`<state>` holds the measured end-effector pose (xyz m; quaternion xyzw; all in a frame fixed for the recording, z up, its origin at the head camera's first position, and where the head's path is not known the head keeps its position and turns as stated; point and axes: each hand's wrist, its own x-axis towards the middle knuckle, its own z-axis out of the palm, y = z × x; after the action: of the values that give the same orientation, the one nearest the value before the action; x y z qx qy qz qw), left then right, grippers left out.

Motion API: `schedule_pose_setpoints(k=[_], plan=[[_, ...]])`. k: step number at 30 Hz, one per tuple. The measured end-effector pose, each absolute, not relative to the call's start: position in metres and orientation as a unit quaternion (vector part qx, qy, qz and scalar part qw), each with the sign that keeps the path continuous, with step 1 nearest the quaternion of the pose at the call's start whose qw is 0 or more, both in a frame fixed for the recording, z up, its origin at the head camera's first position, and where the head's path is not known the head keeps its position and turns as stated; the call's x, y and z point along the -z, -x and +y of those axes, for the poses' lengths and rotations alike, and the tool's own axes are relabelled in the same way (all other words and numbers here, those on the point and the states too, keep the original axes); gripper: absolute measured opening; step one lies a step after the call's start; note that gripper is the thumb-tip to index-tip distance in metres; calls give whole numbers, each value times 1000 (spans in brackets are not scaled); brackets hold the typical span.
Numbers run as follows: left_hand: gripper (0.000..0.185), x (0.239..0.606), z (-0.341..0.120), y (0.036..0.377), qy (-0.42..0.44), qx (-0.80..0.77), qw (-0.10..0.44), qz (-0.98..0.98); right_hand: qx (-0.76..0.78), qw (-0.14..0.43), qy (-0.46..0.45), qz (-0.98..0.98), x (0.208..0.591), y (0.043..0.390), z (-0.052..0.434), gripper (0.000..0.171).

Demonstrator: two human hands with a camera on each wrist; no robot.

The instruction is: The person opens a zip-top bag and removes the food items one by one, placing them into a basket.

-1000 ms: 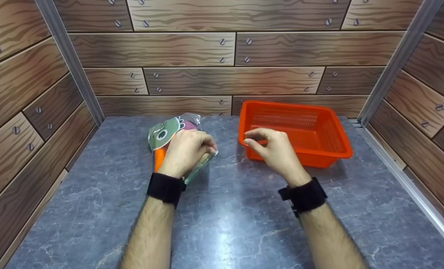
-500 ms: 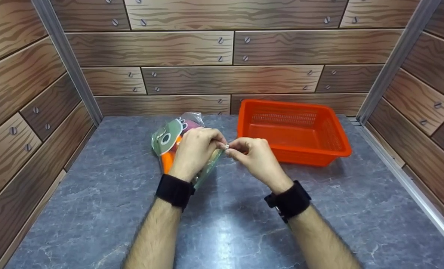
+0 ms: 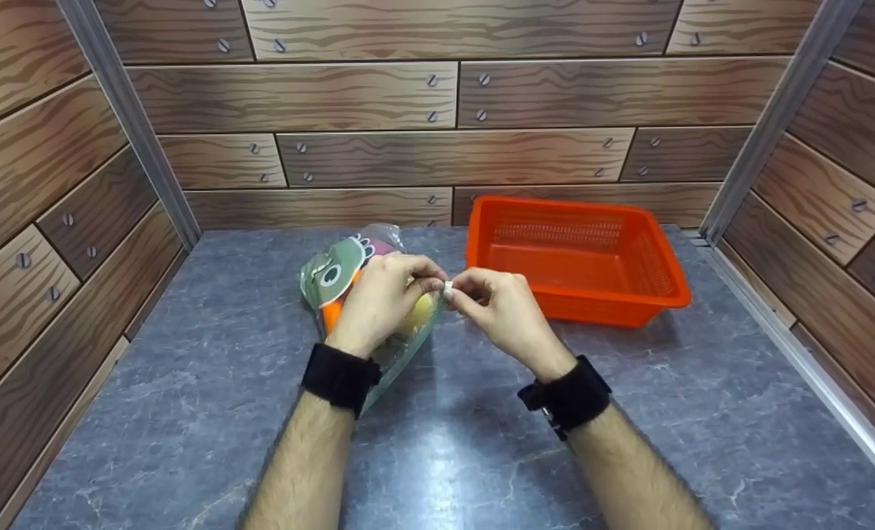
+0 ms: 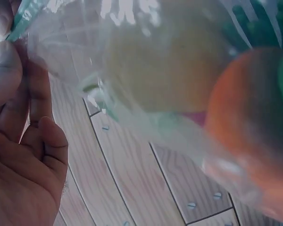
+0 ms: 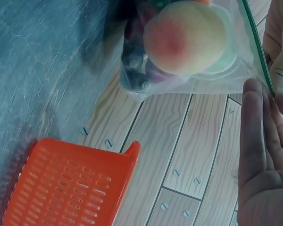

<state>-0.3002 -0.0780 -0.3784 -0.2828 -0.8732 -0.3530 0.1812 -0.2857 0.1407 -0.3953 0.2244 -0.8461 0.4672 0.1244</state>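
Observation:
A clear zip bag [image 3: 342,263] with a printed eye stands at the left middle of the table. Inside it are a pale red-and-yellow peach [image 5: 184,37], seen in the right wrist view, and a large orange round thing [image 4: 236,103] in the left wrist view. My left hand [image 3: 378,302] pinches the bag's green-edged mouth [image 5: 255,40] at its right corner. Against those fingertips, my right hand [image 3: 504,313] pinches a small white zip slider [image 3: 448,288] at the same corner. Hands hide part of the bag.
An orange plastic basket [image 3: 614,300] with slotted walls stands at the back right, just beyond my right hand. Wood-patterned walls [image 3: 364,96] enclose the grey marbled table [image 3: 209,412] at the back and both sides.
My right hand has come left from beside the basket and now pinches the bag's corner. My left hand has shifted slightly right with that corner. More of a yellow thing inside shows.

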Motion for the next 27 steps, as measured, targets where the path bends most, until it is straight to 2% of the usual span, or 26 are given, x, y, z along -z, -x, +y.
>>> schedule_pose_setpoints(k=[6,14,21,27], plan=[[20,374,-73,292,287,296,215,-885,-512,123,-176,-832,393,287,146,11],[32,377,-54,280,283,199,205,-916,-508,137,-143,-838,391,289,149,14],[9,382,-47,278,277,131,261,-916,-497,141,-133,-846,390,291,151,16],[8,375,-57,278,291,130,286,-904,-485,143,-136,-852,385,294,161,14]])
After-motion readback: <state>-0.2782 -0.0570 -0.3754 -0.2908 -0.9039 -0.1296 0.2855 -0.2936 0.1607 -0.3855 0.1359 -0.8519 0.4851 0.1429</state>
